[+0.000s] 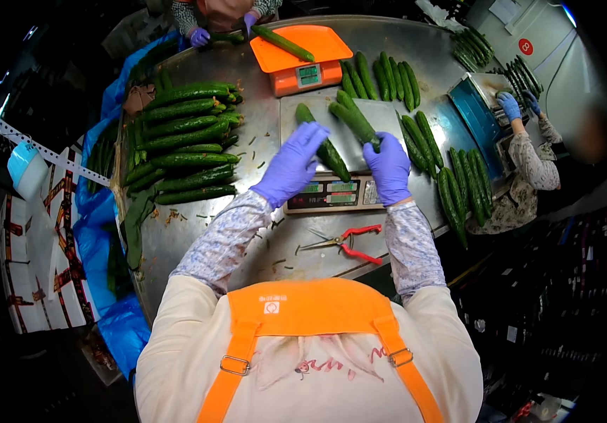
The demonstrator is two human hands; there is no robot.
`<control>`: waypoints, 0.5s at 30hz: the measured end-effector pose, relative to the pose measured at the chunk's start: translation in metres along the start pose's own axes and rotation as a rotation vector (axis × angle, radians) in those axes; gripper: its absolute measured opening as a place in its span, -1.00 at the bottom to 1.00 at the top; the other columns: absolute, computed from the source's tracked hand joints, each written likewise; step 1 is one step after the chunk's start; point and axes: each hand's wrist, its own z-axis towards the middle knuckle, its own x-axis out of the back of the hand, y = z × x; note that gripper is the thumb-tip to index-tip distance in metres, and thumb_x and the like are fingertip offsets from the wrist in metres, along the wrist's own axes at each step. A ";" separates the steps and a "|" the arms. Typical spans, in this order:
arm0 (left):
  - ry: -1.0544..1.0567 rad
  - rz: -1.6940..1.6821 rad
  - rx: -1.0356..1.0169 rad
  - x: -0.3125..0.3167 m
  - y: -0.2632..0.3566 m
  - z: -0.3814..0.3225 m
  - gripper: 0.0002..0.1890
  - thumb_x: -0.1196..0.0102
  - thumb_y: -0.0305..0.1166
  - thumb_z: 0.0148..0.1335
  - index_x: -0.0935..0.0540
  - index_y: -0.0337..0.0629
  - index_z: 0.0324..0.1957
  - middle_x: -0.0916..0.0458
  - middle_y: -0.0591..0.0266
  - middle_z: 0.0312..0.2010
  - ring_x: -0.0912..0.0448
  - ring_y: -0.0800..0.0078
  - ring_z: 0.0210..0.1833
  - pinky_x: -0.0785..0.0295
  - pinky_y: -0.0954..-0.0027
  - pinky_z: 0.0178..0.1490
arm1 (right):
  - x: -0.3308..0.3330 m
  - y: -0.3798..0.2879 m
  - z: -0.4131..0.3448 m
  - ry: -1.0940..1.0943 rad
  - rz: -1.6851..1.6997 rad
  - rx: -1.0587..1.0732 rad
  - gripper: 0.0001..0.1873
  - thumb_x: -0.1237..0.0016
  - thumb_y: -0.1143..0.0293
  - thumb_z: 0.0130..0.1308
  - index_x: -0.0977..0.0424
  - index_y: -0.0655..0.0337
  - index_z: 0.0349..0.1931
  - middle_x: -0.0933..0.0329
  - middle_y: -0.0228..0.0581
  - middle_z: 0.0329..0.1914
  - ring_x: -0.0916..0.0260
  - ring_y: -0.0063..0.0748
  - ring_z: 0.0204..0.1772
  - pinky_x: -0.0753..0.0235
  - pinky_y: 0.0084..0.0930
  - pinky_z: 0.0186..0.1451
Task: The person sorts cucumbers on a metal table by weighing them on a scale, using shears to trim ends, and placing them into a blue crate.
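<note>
My left hand (294, 165), in a purple glove, has its fingers closed over the middle of a dark green cucumber (335, 163). That cucumber slants above a digital scale (291, 115), its lower end by the display panel. With my right hand (389, 168), also purple-gloved, I grip the near ends of a pair of cucumbers (355, 119) lying side by side over the scale's steel plate. Whether the cucumbers rest on the plate or are slightly lifted, I cannot tell. Red-handled snips (343, 243) lie with spread handles on the steel table (250, 248) nearer my body.
A pile of cucumbers (187, 137) occupies the table's left side. Across stands an orange scale (308, 47) bearing one cucumber, before a person in purple gloves. Grouped cucumbers (419, 143) line the right. Another person in blue gloves (509, 106) works at a machine (459, 113).
</note>
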 end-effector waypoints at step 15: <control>-0.143 0.676 0.474 0.094 -0.038 -0.247 -0.46 -0.19 -0.51 -0.13 -0.55 -0.06 0.04 -0.54 0.15 -0.28 -0.49 0.12 -0.16 -0.34 0.10 0.05 | 0.040 -0.060 -0.141 -0.955 0.540 0.042 -0.66 -0.06 0.27 0.32 -0.53 0.17 0.05 -0.52 -0.26 -0.18 -0.41 -0.47 -0.25 -0.43 -0.55 -0.11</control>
